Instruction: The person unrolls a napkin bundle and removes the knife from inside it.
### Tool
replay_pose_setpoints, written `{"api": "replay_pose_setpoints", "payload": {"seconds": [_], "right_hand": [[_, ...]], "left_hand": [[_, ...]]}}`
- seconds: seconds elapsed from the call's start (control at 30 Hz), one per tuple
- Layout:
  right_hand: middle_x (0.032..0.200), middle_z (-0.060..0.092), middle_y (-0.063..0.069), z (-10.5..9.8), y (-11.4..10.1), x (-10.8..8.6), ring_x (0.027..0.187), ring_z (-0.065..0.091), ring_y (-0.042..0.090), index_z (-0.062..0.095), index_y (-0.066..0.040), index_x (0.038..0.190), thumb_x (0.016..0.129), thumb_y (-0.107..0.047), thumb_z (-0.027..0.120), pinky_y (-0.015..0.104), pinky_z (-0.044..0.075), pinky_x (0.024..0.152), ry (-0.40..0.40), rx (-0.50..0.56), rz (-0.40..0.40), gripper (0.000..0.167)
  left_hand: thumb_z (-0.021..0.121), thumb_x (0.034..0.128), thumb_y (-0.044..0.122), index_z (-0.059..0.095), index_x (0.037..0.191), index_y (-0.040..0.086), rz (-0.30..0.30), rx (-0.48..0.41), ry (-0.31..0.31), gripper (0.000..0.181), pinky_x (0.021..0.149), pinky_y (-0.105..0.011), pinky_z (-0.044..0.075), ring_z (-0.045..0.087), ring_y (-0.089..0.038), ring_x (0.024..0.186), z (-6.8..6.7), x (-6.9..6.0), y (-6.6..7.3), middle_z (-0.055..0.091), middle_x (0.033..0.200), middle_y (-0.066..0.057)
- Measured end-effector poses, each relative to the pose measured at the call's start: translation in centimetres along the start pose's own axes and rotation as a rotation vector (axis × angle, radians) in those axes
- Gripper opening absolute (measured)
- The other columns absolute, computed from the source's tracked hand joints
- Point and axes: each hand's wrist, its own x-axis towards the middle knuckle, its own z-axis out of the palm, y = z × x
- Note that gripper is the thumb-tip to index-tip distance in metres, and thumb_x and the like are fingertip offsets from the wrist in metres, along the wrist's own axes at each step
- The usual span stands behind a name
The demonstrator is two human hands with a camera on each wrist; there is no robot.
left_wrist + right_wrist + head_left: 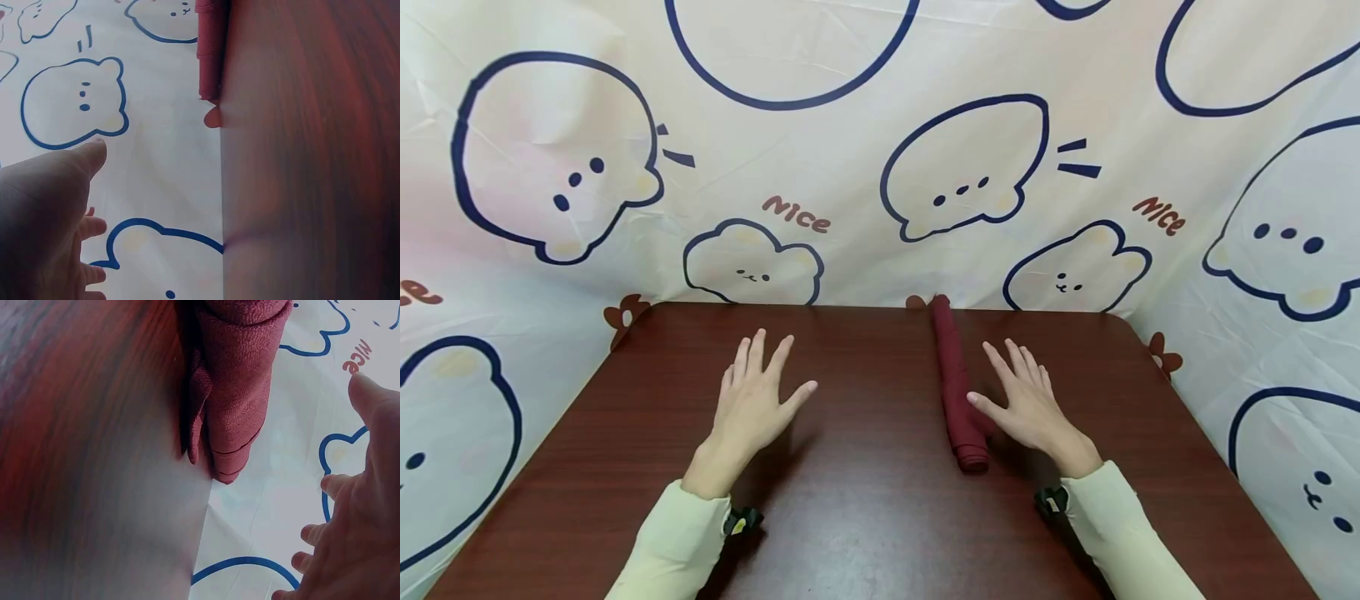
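A dark red towel [953, 375], rolled into a long tube, lies right of centre on the table, reaching to its far edge. Its coiled end faces me. Close up in the right wrist view, the towel [240, 381] has a fuzzy weave, and a loose flap [199, 409] hangs along one side. My right hand [1030, 412] is just right of the roll, fingers spread and holding nothing; whether the thumb touches the cloth I cannot tell. Well left of the towel, my left hand [748, 412] hovers with fingers extended, also holding nothing.
The dark brown wooden table [865, 517] has a glossy top. A pale printed curtain [850, 167] with blue cartoon outlines hangs behind it and along both sides. Dark wrist devices, one of them a black band [1051, 502] on the right, sit at both cuffs.
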Motion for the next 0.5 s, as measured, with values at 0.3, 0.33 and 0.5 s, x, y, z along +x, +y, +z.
{"api": "replay_pose_setpoints", "payload": {"seconds": [0.3,0.33,0.5], "right_hand": [[0.167,0.017,0.021,0.0,0.2,-0.1,0.152,0.016,0.048,0.023,-0.021,0.162,0.098,-0.053,0.058,0.075,0.017,0.115,0.001,0.040,-0.050,0.080],[0.166,0.019,0.022,-0.1,0.2,-0.1,0.151,0.018,0.048,0.024,-0.020,0.162,0.098,-0.052,0.058,0.075,0.018,0.114,0.003,0.047,-0.057,0.079],[0.163,0.025,0.024,-0.1,0.7,-0.3,0.148,0.024,0.048,0.032,-0.015,0.158,0.098,-0.049,0.060,0.076,0.024,0.111,0.006,0.076,-0.079,0.074]], "left_hand": [[0.063,0.0956,0.051,0.041,0.153,0.013,0.059,-0.018,0.050,0.072,0.107,-0.070,0.038,0.030,-0.046,0.148,0.8,0.0,0.3,0.031,0.161,-0.024],[0.063,0.0955,0.050,0.042,0.153,0.012,0.063,-0.024,0.052,0.072,0.106,-0.069,0.039,0.032,-0.045,0.147,0.9,0.0,0.4,0.033,0.160,-0.024],[0.066,0.0942,0.048,0.044,0.152,0.012,0.063,-0.046,0.042,0.071,0.106,-0.068,0.041,0.037,-0.043,0.145,1.4,0.0,0.8,0.038,0.158,-0.023]]}}
